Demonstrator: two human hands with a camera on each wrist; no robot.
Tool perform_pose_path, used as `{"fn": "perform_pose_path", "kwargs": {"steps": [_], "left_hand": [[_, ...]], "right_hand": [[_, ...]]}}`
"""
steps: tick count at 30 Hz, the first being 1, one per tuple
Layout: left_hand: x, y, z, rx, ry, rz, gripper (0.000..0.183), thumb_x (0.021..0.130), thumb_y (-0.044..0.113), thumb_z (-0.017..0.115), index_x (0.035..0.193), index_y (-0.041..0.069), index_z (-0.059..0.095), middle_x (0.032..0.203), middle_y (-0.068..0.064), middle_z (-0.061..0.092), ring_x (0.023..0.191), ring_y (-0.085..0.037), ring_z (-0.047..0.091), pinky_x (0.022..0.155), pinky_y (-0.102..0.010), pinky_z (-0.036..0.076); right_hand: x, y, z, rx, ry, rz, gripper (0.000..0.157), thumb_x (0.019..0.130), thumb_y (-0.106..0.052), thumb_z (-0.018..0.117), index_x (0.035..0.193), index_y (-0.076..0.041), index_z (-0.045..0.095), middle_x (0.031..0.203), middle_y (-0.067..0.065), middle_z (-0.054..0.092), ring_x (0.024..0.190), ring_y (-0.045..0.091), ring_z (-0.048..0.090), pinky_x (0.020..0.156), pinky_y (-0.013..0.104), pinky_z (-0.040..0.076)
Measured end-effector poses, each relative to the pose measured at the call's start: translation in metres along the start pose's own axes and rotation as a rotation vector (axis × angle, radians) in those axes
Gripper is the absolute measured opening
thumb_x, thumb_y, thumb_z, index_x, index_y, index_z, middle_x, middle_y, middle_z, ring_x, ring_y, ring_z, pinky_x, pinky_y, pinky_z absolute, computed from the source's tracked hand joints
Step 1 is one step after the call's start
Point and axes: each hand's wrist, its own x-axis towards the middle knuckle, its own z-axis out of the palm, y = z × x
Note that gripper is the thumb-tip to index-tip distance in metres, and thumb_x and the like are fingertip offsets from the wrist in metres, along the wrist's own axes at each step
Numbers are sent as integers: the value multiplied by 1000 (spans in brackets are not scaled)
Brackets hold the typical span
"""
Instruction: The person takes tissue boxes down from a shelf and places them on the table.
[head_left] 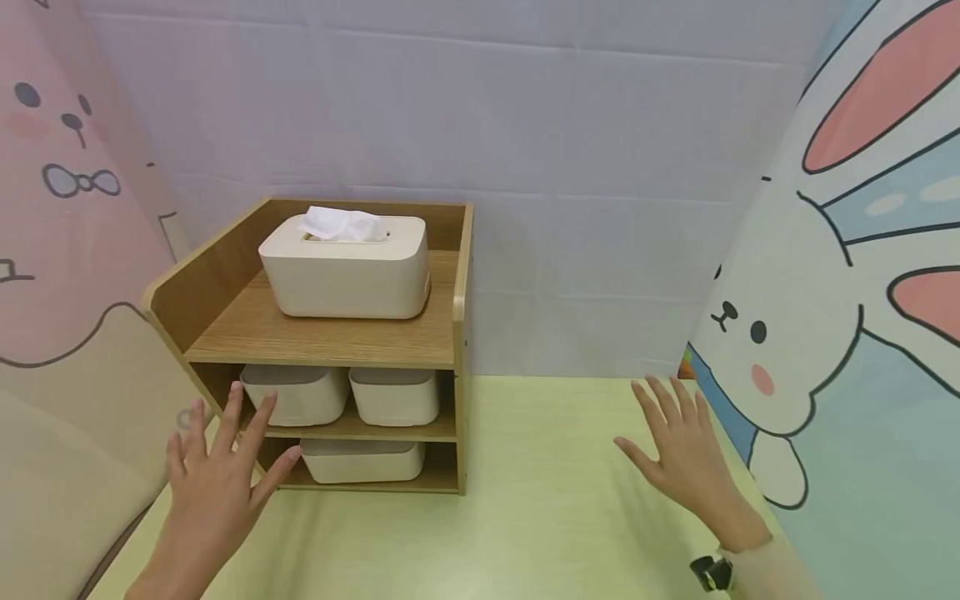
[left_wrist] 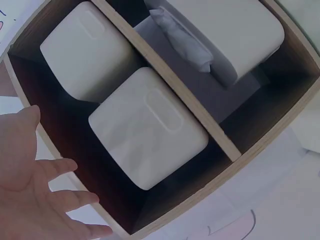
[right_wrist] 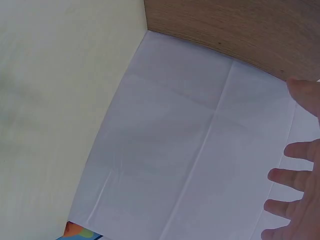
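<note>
My left hand (head_left: 213, 496) is spread with its fingers apart, holding nothing, in front of the lower left of a wooden desk shelf (head_left: 318, 342). In the left wrist view its fingers (left_wrist: 75, 200) overlap the edge of the shelf. A cream tissue box (head_left: 345, 275) with a white tissue (head_left: 343, 225) sticking out of its slot sits on the top board. Below it, the middle level holds two cream bins (head_left: 296, 396), and one lower bin (head_left: 363, 462) is on the bottom level. My right hand (head_left: 686, 454), also spread and holding nothing, hovers over the table's right side.
The pale yellow-green table (head_left: 525, 500) extends right of the shelf. Behind hangs a creased whitish cloth (head_left: 600, 208). Curtains with a cartoon bear (head_left: 67, 217) and a rabbit (head_left: 757, 367) flank both sides. A dark watch-like object (head_left: 711, 573) is by my right sleeve.
</note>
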Motion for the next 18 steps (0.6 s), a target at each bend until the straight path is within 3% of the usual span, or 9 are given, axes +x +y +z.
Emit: {"fn": "perform_pose_path", "kwargs": {"steps": [5, 12, 18], "left_hand": [[8, 0, -12, -22, 74, -2, 67, 89, 44, 51, 145, 20, 25, 152, -17, 16, 136, -48, 5, 102, -71, 6], [23, -1, -26, -70, 174, 21, 64, 88, 44, 52, 141, 12, 33, 149, -20, 24, 136, -47, 10, 102, -70, 9], [38, -3, -33, -71, 258, 54, 61, 89, 46, 50, 136, 8, 40, 145, -23, 30, 132, -50, 17, 98, -71, 16]], "right_hand": [[18, -4, -3, -4, 84, -61, 80, 89, -64, 23, 131, -1, 44, 130, 22, 46, 124, 48, 34, 99, 67, 24], [46, -11, -11, 38, 187, -135, 73, 91, -58, 28, 127, 1, 48, 126, 23, 50, 119, 48, 39, 96, 68, 27], [71, -17, -21, 61, 164, -158, 72, 91, -58, 27, 127, 0, 49, 125, 21, 51, 118, 45, 42, 98, 66, 27]]}}
